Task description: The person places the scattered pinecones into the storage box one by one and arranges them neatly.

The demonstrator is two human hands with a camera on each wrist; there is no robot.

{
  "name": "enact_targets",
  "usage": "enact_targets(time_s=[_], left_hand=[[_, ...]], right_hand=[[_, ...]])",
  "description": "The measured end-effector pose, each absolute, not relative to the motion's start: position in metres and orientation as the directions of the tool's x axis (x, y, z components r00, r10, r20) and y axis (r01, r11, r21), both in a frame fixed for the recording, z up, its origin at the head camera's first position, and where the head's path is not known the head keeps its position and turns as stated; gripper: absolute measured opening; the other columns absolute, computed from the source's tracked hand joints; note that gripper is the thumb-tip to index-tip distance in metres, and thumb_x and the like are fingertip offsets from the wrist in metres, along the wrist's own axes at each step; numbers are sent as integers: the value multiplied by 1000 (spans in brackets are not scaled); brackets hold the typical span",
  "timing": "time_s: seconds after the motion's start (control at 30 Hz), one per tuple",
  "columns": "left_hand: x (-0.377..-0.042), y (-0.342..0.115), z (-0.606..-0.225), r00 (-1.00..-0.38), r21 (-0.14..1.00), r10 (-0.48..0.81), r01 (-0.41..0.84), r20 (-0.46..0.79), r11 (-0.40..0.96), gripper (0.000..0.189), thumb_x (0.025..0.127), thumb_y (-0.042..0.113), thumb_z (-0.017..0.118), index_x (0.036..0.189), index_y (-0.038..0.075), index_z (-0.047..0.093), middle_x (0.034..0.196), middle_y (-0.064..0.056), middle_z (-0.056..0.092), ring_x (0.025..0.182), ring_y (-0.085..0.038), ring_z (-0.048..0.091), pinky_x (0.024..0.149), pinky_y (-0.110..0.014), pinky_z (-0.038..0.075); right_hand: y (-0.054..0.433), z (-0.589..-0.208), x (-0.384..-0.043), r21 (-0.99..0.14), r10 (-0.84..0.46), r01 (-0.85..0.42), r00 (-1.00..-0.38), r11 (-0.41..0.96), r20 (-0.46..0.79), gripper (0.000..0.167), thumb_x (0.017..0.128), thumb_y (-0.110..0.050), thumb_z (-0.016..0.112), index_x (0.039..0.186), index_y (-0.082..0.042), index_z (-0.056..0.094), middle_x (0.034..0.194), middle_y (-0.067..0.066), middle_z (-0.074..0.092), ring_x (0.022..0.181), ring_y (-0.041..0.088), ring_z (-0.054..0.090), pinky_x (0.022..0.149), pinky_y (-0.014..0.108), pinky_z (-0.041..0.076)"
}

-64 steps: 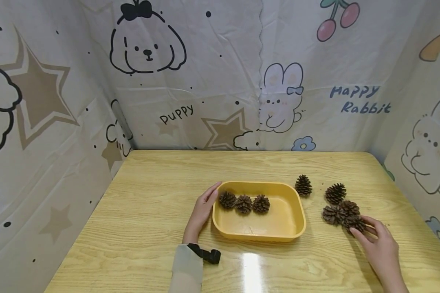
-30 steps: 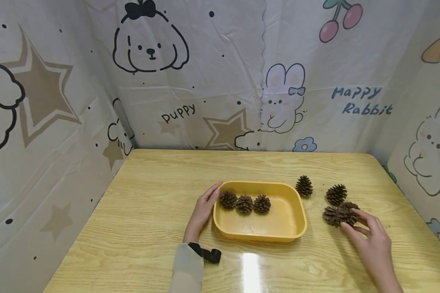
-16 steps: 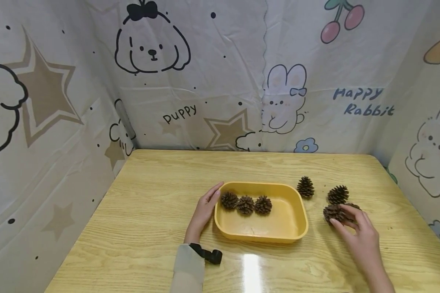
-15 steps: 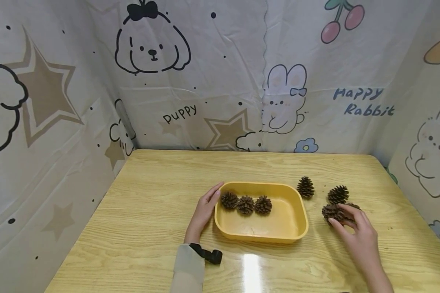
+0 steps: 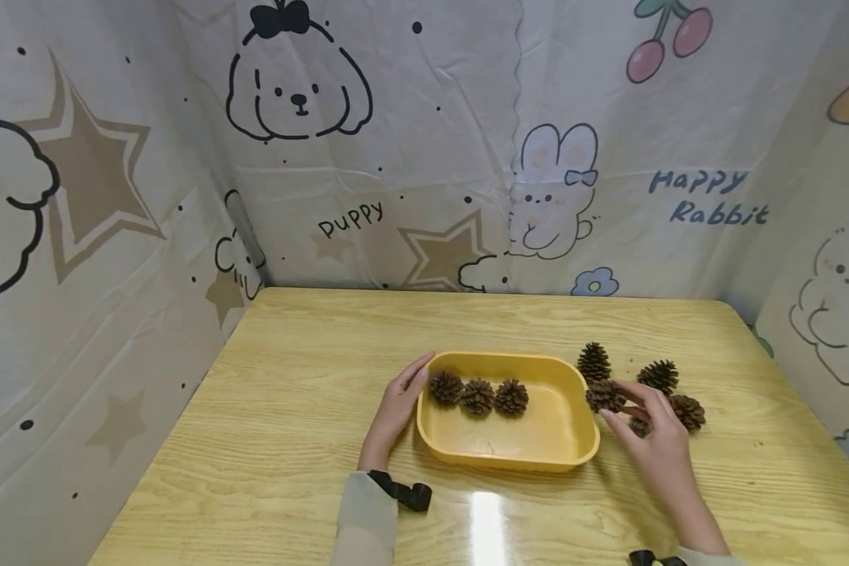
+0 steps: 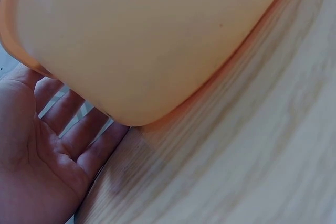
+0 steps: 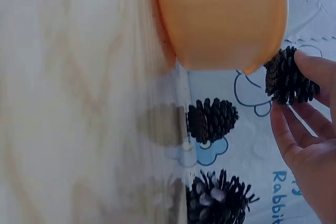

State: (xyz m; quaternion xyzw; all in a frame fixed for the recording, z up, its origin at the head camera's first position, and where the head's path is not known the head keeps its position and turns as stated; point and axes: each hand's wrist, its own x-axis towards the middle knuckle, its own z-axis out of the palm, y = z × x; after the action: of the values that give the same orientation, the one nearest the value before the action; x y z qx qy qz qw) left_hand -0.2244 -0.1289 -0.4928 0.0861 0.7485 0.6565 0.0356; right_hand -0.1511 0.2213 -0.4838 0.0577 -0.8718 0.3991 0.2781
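Observation:
Near the right end of a yellow plastic box (image 5: 543, 432), my right hand (image 5: 656, 440) pinches a brown pine cone (image 5: 604, 396) between thumb and fingers. The right wrist view shows that held pine cone (image 7: 287, 77) raised beside the box's rim. My left hand (image 5: 393, 405) rests against the box's left end. In the left wrist view its fingers (image 6: 84, 129) lie fairly straight along the outer wall (image 6: 131, 66). Inside the box, three pine cones (image 5: 477, 398) sit in a row toward the back left.
Behind the held cone, a pine cone (image 5: 593, 362) stands upright on the wooden table (image 5: 311, 377). Farther right lie another dark pine cone (image 5: 659, 376) and a brown one (image 5: 688, 413); one more is partly hidden behind my right hand. A printed cloth (image 5: 424, 157) encloses the back and sides.
My right hand has moved left from the cluster at the right, lifting a pine cone from it to the box's right end. My left hand stays at the box.

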Motion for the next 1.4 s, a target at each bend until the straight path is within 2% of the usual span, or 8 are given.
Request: enact_targets(time_s=[0.17,0.67,0.77,0.93,1.0,1.13,1.23,1.4], left_hand=[[-224,-129,-492,-983,989,175,79,56,129,42,106,26,44,145,12,50,153,-11,45,146,-30,36,122,-46,30],[-224,-129,-492,-981,987,184,89,64,131,43,106,27,44,145,11,49,153,-12,44,146,-30,36,122,-45,30],[-224,-130,-492,-981,987,183,86,61,135,43,106,27,44,145,13,49,153,-11,45,145,-29,37,122,-45,31],[-223,-130,-491,-982,986,180,83,57,142,42,106,26,44,145,13,50,152,-12,45,145,-30,38,121,-46,32],[-223,-130,-490,-982,986,178,82,55,146,42,106,26,44,145,13,49,153,-12,45,145,-31,38,121,-47,32],[-223,-129,-489,-984,985,173,77,50,153,42,106,26,44,145,13,50,153,-12,44,145,-31,37,121,-46,32],[-223,-129,-490,-984,985,173,77,50,152,42,106,27,44,145,13,50,153,-12,44,145,-31,37,121,-46,32],[-223,-130,-490,-982,986,181,75,48,146,42,106,27,44,146,14,49,154,-11,44,145,-30,37,121,-46,32]], right_hand=[[214,-481,-157,-653,88,-347,-839,673,536,54,78,1,79,128,-4,60,120,4,59,102,-22,46,89,-5,40],[193,-480,-175,-545,-77,-467,-803,696,591,57,71,5,81,124,0,61,118,15,63,106,-16,44,93,-6,35],[189,-480,-178,-494,-115,-484,-789,723,604,55,71,3,82,123,-1,62,117,14,63,104,-4,52,92,-6,34],[184,-478,-181,-411,-196,-526,-761,744,619,54,70,2,82,120,2,61,116,16,63,103,26,59,99,-7,27],[183,-478,-182,-385,-223,-538,-754,750,618,54,70,2,82,119,3,61,115,16,63,104,30,60,101,-6,26],[180,-477,-184,-351,-272,-542,-763,764,586,52,72,-1,82,119,4,60,115,15,62,105,31,62,99,18,51],[177,-474,-185,-353,-302,-533,-790,769,534,49,75,-2,80,119,4,59,115,16,62,105,33,63,92,44,56],[173,-470,-187,-376,-329,-498,-841,782,430,46,80,-3,76,121,5,58,117,18,62,108,36,62,94,51,55]])
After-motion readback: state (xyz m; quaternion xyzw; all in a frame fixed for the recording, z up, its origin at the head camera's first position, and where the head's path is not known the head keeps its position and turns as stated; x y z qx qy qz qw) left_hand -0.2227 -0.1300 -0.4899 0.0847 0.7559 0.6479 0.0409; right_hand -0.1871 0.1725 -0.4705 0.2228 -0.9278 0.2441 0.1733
